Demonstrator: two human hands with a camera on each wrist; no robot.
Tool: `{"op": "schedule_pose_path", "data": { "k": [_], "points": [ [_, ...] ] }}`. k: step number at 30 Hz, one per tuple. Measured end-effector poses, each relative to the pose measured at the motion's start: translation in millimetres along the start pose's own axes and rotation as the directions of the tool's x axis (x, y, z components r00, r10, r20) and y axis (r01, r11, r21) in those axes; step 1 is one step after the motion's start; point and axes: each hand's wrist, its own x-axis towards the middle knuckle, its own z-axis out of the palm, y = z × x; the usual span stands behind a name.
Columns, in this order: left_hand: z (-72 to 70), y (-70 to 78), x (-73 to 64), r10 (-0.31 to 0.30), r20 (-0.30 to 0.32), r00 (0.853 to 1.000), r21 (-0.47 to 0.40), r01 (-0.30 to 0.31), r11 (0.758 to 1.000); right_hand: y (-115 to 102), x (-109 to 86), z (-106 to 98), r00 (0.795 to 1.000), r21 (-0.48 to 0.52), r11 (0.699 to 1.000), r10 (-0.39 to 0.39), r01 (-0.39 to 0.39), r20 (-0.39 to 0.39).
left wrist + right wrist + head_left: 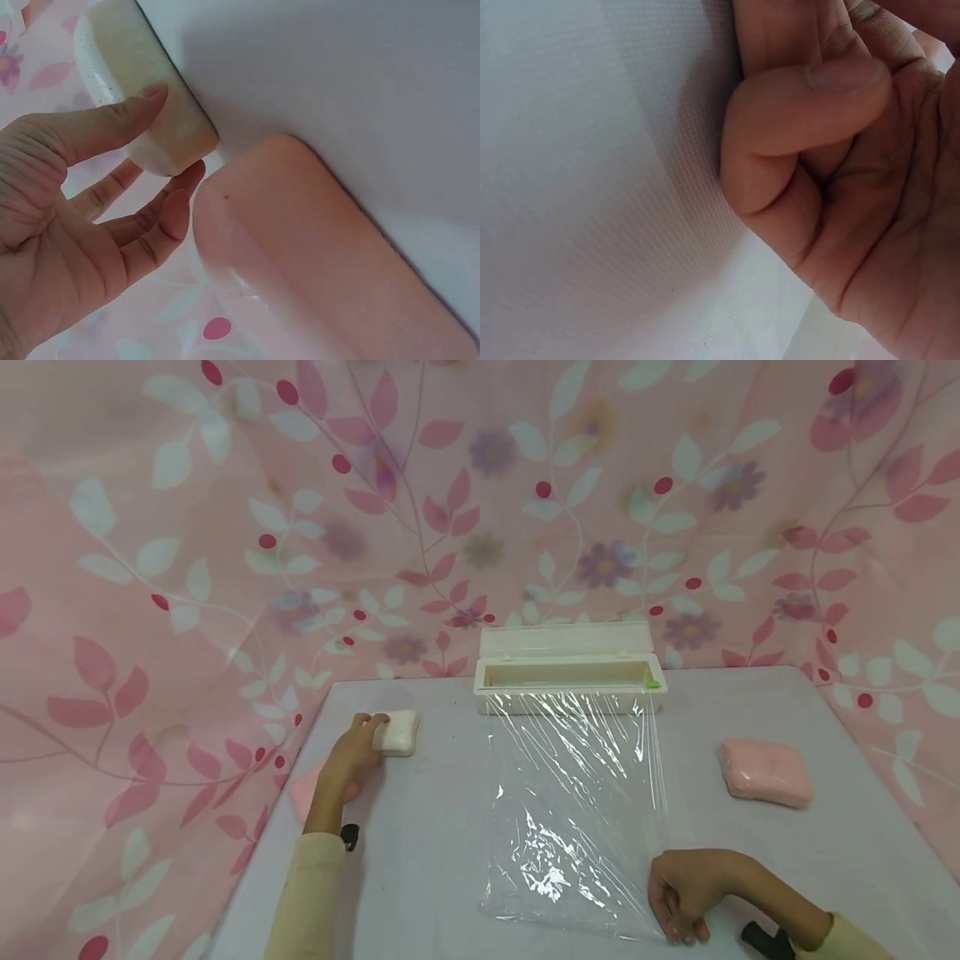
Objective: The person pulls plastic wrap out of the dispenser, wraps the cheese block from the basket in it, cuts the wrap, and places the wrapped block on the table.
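Note:
At the left of the table, my left hand (pixel 358 750) grips a white soap bar (pixel 400 732) at its near end. The left wrist view shows the thumb on top of that bar and the fingers along its other side. Close beside it lies a pink soap bar (pixel 300 247), partly covered by the forearm in the head view. A clear sheet of cling film (pixel 570 810) stretches over the table from a white dispenser box (pixel 491 703) with a raised lid. My right hand (pixel 686 893), fingers curled, pinches the film's near right corner.
Another pink soap bar (pixel 765 772), with a shiny wrapped surface, lies to the right of the film. The table (pixel 427 843) has a pale cover. A flowered curtain (pixel 450 527) hangs behind it and at both sides. A small green tab (pixel 652 684) sits on the box's rim.

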Motion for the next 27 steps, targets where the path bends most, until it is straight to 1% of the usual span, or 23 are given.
{"op": "schedule_pose_path", "data": {
  "k": [5,7,11,13,15,19,23,27],
  "points": [
    [2.3,-3.0,3.5,0.0,-0.035,0.999,0.041,0.002,0.999,2,0.4,1,1.0,0.014,1.0,-0.02,0.02,0.003],
    [2.1,-3.0,4.3,-0.009,-0.033,0.999,0.047,0.01,0.999,2,0.6,1,1.0,0.016,0.999,-0.029,0.029,0.003],
    [0.6,-1.3,2.8,-0.048,-0.017,0.999,0.042,0.049,0.998,4,1.1,1,0.999,0.021,0.999,-0.036,0.036,0.004],
    [-0.8,1.1,-0.2,-0.063,-0.012,0.998,0.036,0.063,0.997,4,1.2,1,0.999,0.024,0.999,-0.039,0.038,0.009],
    [-2.5,4.3,-4.5,-0.064,-0.008,0.998,0.029,0.065,0.998,5,1.2,1,0.999,0.026,0.999,-0.042,0.041,0.013],
    [-7.4,15.1,-16.3,-0.041,-0.007,0.999,0.005,0.041,0.999,6,1.1,0,0.999,0.025,0.998,-0.049,0.049,0.016],
    [-12.2,30.6,-29.5,0.001,0.01,1.0,-0.03,-0.001,1.0,6,1.0,0,0.999,0.024,0.999,-0.049,0.049,0.013],
    [-15.1,46.8,-40.8,0.046,0.022,0.999,-0.03,-0.045,0.999,5,1.2,1,0.999,0.02,0.999,-0.05,0.05,0.011]
  ]
}}
